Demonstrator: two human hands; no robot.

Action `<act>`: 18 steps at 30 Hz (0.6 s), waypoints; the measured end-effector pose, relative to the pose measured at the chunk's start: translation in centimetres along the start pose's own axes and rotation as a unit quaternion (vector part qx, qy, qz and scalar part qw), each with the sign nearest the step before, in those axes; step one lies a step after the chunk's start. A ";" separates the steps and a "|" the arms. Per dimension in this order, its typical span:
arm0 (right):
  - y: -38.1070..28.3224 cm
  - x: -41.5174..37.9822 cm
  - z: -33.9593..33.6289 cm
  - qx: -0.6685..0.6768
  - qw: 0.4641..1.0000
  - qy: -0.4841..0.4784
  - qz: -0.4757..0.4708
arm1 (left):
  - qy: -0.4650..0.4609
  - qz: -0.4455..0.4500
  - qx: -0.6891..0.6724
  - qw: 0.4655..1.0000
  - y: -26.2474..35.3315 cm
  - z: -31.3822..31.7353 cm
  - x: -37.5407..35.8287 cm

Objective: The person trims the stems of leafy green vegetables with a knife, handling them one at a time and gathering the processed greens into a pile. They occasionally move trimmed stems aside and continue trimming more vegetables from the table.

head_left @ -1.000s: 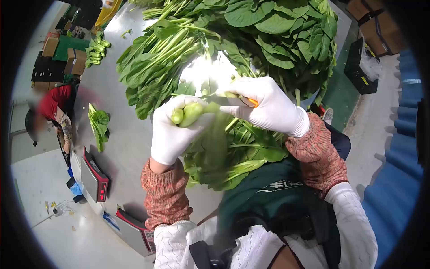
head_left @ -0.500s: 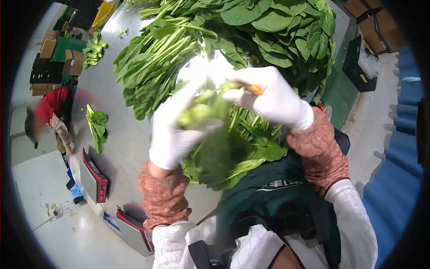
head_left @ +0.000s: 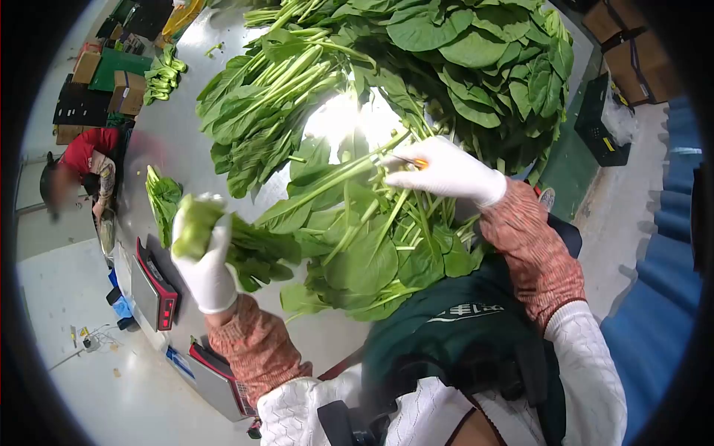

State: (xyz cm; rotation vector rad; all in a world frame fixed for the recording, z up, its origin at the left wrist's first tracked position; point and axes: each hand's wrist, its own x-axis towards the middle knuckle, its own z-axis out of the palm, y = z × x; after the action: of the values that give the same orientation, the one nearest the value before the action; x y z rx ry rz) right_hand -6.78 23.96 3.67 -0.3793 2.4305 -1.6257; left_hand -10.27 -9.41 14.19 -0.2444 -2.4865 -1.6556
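Note:
My left hand (head_left: 203, 256), in a white glove, is wrapped round a bunch of leafy greens (head_left: 260, 249); the pale stems are at the fingers and the leaves hang to the right. My right hand (head_left: 446, 175), also gloved, holds a small tool with an orange part (head_left: 420, 163) between thumb and fingers, above the stems of loose greens (head_left: 364, 260). A large heap of greens (head_left: 476, 44) lies behind it, and another pile (head_left: 253, 126) is at the back left. A small bunch (head_left: 163, 201) lies beyond my left hand.
Two red-edged scales (head_left: 155, 286) stand at the table's left edge. Another person in red (head_left: 93, 160) bends at the far left. More greens (head_left: 163, 76) lie at the back left. A black crate (head_left: 604, 123) and cardboard boxes (head_left: 645, 67) are at the right.
My left hand has moved left and away from my right hand, carrying the bunch. My right hand has shifted slightly down, still with the tool.

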 end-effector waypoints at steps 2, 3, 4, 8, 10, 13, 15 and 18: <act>0.9 3.2 0.2 -0.034 0.998 0.047 0.040 | -0.010 0.011 -0.083 0.996 -0.9 -1.5 -0.5; 2.2 5.5 0.4 -0.050 0.995 0.081 0.017 | -0.025 -0.006 -0.150 0.988 -1.2 -2.1 -1.1; 2.7 8.0 0.2 -0.057 0.992 0.096 0.053 | -0.040 -0.022 -0.215 0.976 -1.4 -2.5 -1.6; 4.6 17.5 -0.4 -0.176 0.966 0.170 0.087 | 0.000 -0.054 -0.224 0.973 -1.6 -2.5 -2.1; 8.8 21.2 0.5 -0.217 0.959 0.160 0.086 | 0.034 -0.072 -0.184 0.980 -2.2 -3.3 -1.9; 10.4 22.0 1.5 -0.277 0.944 0.155 0.091 | 0.089 -0.124 -0.143 0.978 -3.1 -3.5 -1.7; 10.3 21.9 1.1 -0.262 0.952 0.071 0.141 | 0.080 -0.126 -0.137 0.979 -4.0 -3.5 -1.6; 8.8 18.7 1.0 -0.213 0.967 -0.003 0.138 | 0.071 -0.134 -0.149 0.977 -4.8 -3.2 -1.6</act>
State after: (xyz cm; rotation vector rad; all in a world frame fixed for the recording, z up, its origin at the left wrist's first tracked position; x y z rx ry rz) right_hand -25.09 20.37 -5.16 -0.0947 2.6744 -0.9860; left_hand -9.64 -14.29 10.72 0.1808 -2.2385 -2.0714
